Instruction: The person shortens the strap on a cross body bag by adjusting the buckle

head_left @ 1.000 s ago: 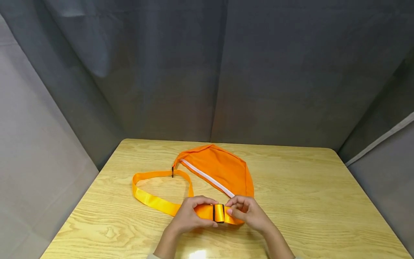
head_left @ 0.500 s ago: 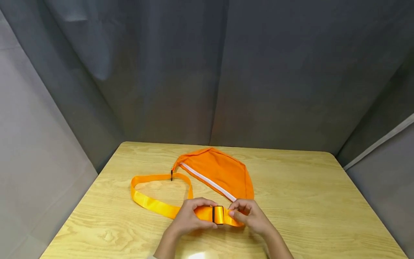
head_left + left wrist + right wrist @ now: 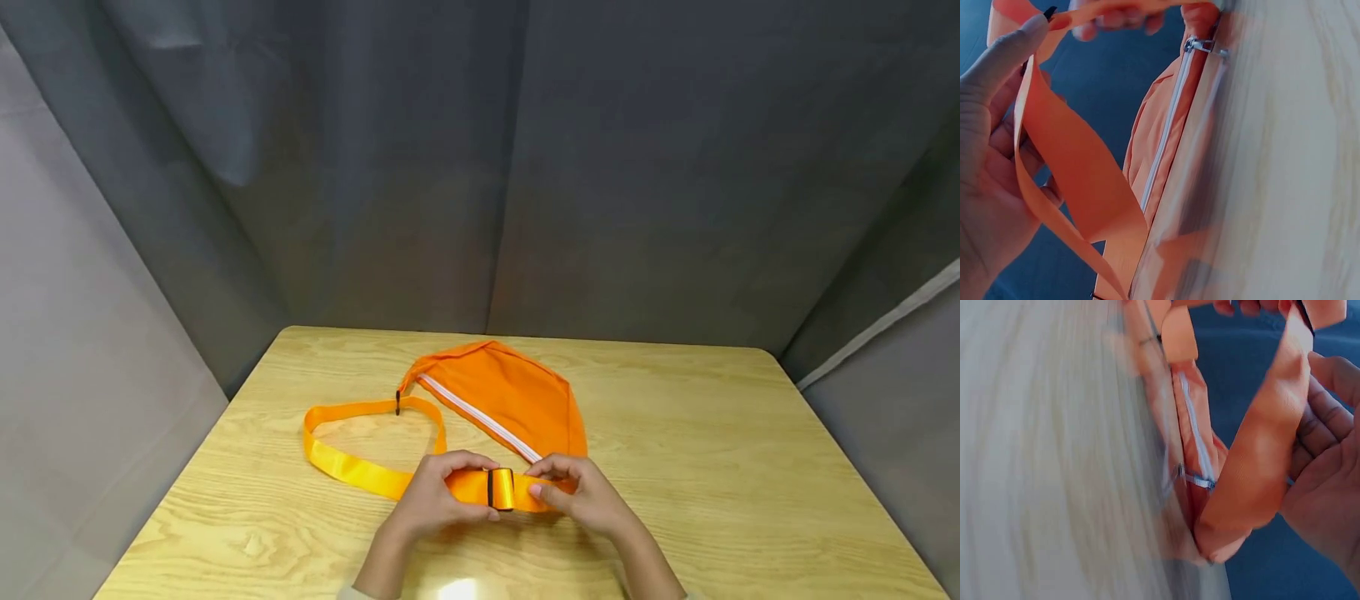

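An orange waist bag (image 3: 510, 387) with a white zipper (image 3: 480, 414) lies on the table, its orange strap (image 3: 352, 469) looped to the left. My left hand (image 3: 431, 500) grips the strap at a black slider buckle (image 3: 491, 489), thumb below and fingers above. Just right of that buckle, my right hand (image 3: 588, 496) pinches the strap between thumb and fingers. In the left wrist view the strap (image 3: 1075, 156) hangs in a fold beside my palm. The right wrist view shows the strap (image 3: 1263, 437) running down to the bag's end, near a metal zipper pull (image 3: 1199, 481).
A wood-grain table (image 3: 720, 458) lies under the bag, with rounded far corners. Dark grey curtains (image 3: 637, 167) stand behind it, and lighter grey panels (image 3: 75, 333) flank the sides. A second black fitting (image 3: 398, 403) joins the strap near the bag's left end.
Both hands, still holding the strap, have shifted slightly left and up in the head view, with the buckle between them. The bag has stayed almost in place.
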{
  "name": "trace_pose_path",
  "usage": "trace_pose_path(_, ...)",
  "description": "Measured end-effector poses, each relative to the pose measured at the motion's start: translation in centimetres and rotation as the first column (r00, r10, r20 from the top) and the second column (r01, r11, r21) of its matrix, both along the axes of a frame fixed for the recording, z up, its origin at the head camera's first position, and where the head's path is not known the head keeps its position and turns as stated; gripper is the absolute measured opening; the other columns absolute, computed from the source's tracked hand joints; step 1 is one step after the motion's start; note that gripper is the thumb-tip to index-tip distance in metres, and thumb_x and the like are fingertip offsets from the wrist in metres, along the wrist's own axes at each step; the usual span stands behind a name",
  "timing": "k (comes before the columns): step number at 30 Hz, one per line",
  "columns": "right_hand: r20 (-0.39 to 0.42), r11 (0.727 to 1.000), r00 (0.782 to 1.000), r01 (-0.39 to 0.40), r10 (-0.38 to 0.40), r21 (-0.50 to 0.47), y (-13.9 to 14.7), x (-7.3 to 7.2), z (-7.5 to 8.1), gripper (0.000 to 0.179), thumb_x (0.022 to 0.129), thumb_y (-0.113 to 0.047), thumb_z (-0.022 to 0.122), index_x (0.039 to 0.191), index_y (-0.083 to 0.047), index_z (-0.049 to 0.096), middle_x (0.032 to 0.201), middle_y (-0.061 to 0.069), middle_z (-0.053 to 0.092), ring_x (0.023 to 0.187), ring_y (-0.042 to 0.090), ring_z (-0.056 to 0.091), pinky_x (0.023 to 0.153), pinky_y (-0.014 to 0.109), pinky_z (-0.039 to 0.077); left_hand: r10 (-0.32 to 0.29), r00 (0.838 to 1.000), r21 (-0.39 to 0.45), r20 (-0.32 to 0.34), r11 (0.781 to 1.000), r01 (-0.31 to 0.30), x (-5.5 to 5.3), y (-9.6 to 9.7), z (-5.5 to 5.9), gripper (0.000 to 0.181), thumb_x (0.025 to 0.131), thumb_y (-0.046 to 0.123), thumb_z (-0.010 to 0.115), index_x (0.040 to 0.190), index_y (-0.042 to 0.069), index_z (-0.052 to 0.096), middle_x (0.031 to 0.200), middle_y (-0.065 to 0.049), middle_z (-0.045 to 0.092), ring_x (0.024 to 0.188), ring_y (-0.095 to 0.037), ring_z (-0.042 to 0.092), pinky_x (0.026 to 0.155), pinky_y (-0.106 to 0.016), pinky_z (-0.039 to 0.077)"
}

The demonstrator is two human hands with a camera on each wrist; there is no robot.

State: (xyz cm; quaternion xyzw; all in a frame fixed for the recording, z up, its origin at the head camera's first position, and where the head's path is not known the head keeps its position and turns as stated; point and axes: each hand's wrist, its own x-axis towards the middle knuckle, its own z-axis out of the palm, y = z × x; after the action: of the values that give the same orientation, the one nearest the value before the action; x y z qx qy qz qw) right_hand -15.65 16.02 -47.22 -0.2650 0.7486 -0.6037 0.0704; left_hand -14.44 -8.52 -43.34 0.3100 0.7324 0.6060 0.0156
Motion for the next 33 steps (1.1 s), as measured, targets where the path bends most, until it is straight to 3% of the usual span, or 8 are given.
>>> trace_pose_path(6, 0.032, 0.994, 0.998, -0.057, 0.061, -0.092, 0.5, -0.4, -0.3, 0.007, 0.091, -0.002, 0.058, 0.092, 0.002, 0.063, 0.079, 0.007, 0.059, 0.067, 0.009, 0.051, 0.054, 0.026, 0.047, 0.000, 1.000, 0.000, 0.005, 1.000, 0.000, -0.1, 0.0, 0.0, 0.045, 0.061, -0.006, 0.082, 0.103, 0.002, 0.068, 0.098, -0.007, 0.068, 0.082, -0.028, 0.062, 0.071, -0.035, 0.052)
trace_pose_path(17, 0.042, 0.975, 0.992, -0.110, 0.120, -0.193, -0.3, -0.6, 0.1, 0.007, 0.089, 0.004, 0.056, 0.091, 0.009, 0.061, 0.075, 0.003, 0.059, 0.060, 0.004, 0.046, 0.050, 0.019, 0.039, -0.029, 1.000, -0.008, 0.002, 1.000, 0.029, 0.0, 0.8, -0.4, 0.043, 0.062, -0.012, 0.077, 0.103, -0.001, 0.067, 0.100, -0.009, 0.067, 0.089, -0.014, 0.061, 0.077, -0.034, 0.051)
trace_pose_path(22, 0.040, 0.973, 0.991, -0.118, 0.128, -0.199, -0.6, -0.6, 0.4, 0.006, 0.089, 0.005, 0.056, 0.091, 0.008, 0.061, 0.074, -0.001, 0.056, 0.060, 0.004, 0.044, 0.049, 0.018, 0.038, 0.007, 0.999, -0.042, -0.032, 0.999, -0.009, 0.0, 1.0, -0.4, 0.044, 0.061, -0.012, 0.078, 0.102, 0.000, 0.068, 0.098, -0.005, 0.067, 0.088, -0.012, 0.060, 0.077, -0.032, 0.051)
trace_pose_path(25, 0.041, 0.981, 0.993, -0.104, 0.112, -0.165, -0.4, -0.5, 0.4, 0.008, 0.088, 0.004, 0.057, 0.094, 0.007, 0.062, 0.077, 0.004, 0.059, 0.063, 0.005, 0.049, 0.052, 0.019, 0.042, 0.019, 0.998, -0.055, -0.056, 0.998, -0.023, 0.0, 1.0, -0.5, 0.044, 0.061, -0.009, 0.079, 0.102, 0.001, 0.068, 0.097, -0.003, 0.067, 0.088, -0.012, 0.060, 0.077, -0.031, 0.051)
trace_pose_path(28, 0.033, 0.993, 0.996, -0.074, 0.077, -0.089, -0.2, -0.3, 0.5, 0.019, 0.087, 0.000, 0.063, 0.105, 0.006, 0.061, 0.090, 0.012, 0.063, 0.076, 0.012, 0.058, 0.062, 0.024, 0.050, 0.025, 0.997, -0.048, -0.075, 0.998, -0.029, 0.0, 0.9, -0.5, 0.044, 0.061, -0.005, 0.082, 0.103, 0.002, 0.068, 0.096, -0.003, 0.067, 0.087, -0.016, 0.062, 0.076, -0.032, 0.051)
trace_pose_path(30, -0.002, 0.998, 0.999, -0.053, 0.053, -0.025, -0.2, 0.0, 0.7, 0.033, 0.084, -0.006, 0.069, 0.114, 0.002, 0.059, 0.101, 0.013, 0.063, 0.088, 0.018, 0.061, 0.075, 0.028, 0.050, 0.028, 0.996, -0.040, -0.082, 0.999, -0.031, -0.1, 0.8, -0.4, 0.045, 0.062, -0.002, 0.084, 0.104, 0.001, 0.068, 0.096, -0.004, 0.067, 0.086, -0.019, 0.063, 0.075, -0.034, 0.051)
trace_pose_path(33, -0.124, 0.998, 0.992, -0.015, 0.024, 0.069, -0.6, 0.4, 1.2, 0.050, 0.076, -0.011, 0.077, 0.121, -0.004, 0.056, 0.109, 0.006, 0.062, 0.097, 0.020, 0.060, 0.085, 0.031, 0.046, 0.028, 0.997, -0.031, -0.074, 0.999, -0.030, -0.1, 0.7, -0.3, 0.045, 0.062, -0.001, 0.084, 0.104, 0.000, 0.068, 0.096, -0.006, 0.067, 0.086, -0.023, 0.063, 0.075, -0.035, 0.052)
